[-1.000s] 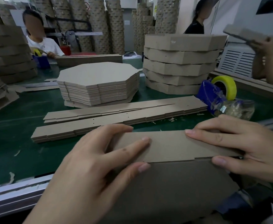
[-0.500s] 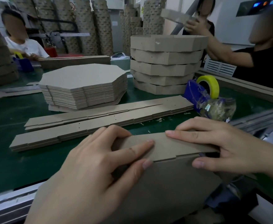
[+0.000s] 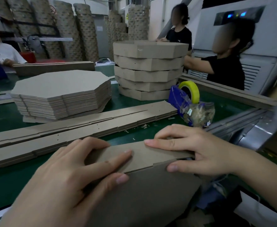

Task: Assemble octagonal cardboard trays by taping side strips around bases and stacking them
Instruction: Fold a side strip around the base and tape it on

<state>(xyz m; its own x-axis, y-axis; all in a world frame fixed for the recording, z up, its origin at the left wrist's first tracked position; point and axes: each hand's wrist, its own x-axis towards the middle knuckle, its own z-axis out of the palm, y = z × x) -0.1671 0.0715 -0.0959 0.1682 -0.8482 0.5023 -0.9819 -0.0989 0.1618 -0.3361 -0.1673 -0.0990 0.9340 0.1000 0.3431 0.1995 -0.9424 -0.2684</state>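
A brown cardboard base (image 3: 144, 197) lies tilted at the table's near edge with a side strip (image 3: 150, 154) folded along its far edge. My left hand (image 3: 65, 182) grips the strip's left part, fingers over the top and thumb on the base. My right hand (image 3: 198, 149) pinches the strip's right end between fingers and thumb. Loose side strips (image 3: 78, 128) lie in long rows on the green table (image 3: 6, 181). A pile of flat octagonal bases (image 3: 60, 94) sits behind them. Finished trays (image 3: 149, 69) are stacked at centre back.
A blue tape dispenser (image 3: 177, 97) with a yellow roll (image 3: 190, 90) stands right of the strips, a crumpled plastic wad (image 3: 198, 112) beside it. A person in black (image 3: 224, 71) reaches toward the tray stack; two other people work behind. A metal rail (image 3: 249, 122) borders the right.
The view has swung so everything sits further left. Both hands keep hold of the strip on the base. The person in black has lowered an arm behind the tray stack.
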